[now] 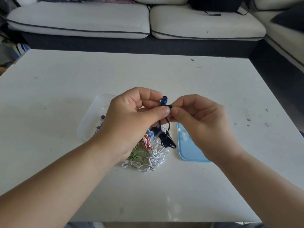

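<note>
My left hand [131, 116] and my right hand [202, 122] meet above the middle of the white table [164, 73]. Between thumb and fingers my left hand pinches a blue and black earphone [164, 100]. My right hand pinches the small black tip [169, 106] at that earphone's end. The black cable [167, 137] hangs down from the hands in a bundle. Below lies a pile of coiled earphones [148, 158] in white, green, red and blue.
A clear plastic container [92, 116] lies under my left hand with purple bits in it. A light blue lid [189, 152] with small white ear tips on it lies under my right hand. A white sofa [115, 22] stands behind the table.
</note>
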Action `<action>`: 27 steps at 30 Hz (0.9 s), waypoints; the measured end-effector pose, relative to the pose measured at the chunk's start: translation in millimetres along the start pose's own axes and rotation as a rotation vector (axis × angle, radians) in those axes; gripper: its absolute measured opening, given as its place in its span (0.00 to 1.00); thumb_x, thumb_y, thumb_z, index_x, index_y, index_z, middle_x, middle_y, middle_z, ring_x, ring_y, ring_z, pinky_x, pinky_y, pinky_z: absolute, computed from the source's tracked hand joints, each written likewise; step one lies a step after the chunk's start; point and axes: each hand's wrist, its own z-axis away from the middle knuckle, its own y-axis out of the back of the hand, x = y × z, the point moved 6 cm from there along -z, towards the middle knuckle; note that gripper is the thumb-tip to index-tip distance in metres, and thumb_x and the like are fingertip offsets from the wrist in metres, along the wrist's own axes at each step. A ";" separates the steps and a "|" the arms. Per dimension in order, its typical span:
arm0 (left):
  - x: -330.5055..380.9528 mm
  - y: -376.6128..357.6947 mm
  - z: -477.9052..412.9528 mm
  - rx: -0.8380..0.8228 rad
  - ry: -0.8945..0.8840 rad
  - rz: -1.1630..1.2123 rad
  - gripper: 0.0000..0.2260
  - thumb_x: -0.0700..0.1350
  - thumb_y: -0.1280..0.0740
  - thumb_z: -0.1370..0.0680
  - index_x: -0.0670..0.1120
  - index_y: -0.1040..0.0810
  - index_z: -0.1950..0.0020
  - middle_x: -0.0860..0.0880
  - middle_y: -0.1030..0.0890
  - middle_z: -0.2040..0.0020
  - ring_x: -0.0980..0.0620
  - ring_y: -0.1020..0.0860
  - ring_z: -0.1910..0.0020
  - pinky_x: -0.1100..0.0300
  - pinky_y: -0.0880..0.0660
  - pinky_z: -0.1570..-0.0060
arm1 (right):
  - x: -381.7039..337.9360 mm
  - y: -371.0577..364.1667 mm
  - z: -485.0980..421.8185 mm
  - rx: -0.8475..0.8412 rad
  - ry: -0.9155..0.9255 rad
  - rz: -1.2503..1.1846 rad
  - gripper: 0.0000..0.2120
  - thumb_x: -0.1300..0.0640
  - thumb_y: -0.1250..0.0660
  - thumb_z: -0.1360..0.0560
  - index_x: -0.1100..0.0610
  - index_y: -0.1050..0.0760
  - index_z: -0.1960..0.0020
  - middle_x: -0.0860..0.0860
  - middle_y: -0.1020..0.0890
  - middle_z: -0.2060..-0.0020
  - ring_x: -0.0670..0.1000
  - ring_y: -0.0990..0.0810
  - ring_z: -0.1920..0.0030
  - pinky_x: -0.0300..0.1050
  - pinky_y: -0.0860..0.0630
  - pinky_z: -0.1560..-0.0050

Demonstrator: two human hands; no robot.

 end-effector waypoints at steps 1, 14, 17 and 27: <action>-1.8 -0.2 0.0 -0.001 0.029 0.042 0.11 0.30 0.25 0.27 0.41 0.17 0.48 0.43 0.14 0.58 0.45 0.13 0.60 0.56 0.17 0.58 | -2.1 -0.3 0.0 -0.002 0.031 0.044 0.05 0.72 0.30 0.23 0.63 0.19 0.54 0.62 0.14 0.61 0.64 0.14 0.55 0.52 0.17 0.47; -2.3 0.4 1.3 0.028 0.006 0.053 0.10 0.30 0.25 0.27 0.41 0.18 0.49 0.42 0.14 0.55 0.42 0.13 0.57 0.52 0.16 0.53 | 2.7 -0.4 5.5 0.050 -0.155 -0.150 0.02 0.68 0.29 0.24 0.67 0.17 0.54 0.64 0.14 0.57 0.65 0.14 0.52 0.54 0.16 0.46; 1.4 -1.8 1.4 0.025 -0.046 -0.014 0.11 0.31 0.24 0.27 0.42 0.17 0.49 0.43 0.13 0.56 0.43 0.13 0.56 0.52 0.16 0.52 | 8.6 -1.6 3.1 0.029 -0.261 -0.244 0.05 0.64 0.30 0.22 0.66 0.18 0.54 0.63 0.15 0.57 0.62 0.15 0.52 0.53 0.17 0.47; 1.9 -4.8 0.2 -0.059 -0.026 -0.010 0.12 0.29 0.26 0.26 0.42 0.17 0.47 0.43 0.13 0.55 0.46 0.13 0.57 0.57 0.17 0.55 | 13.9 -3.1 -2.3 -0.215 -0.428 -0.337 0.01 0.62 0.29 0.28 0.60 0.19 0.59 0.57 0.19 0.62 0.54 0.19 0.58 0.42 0.21 0.58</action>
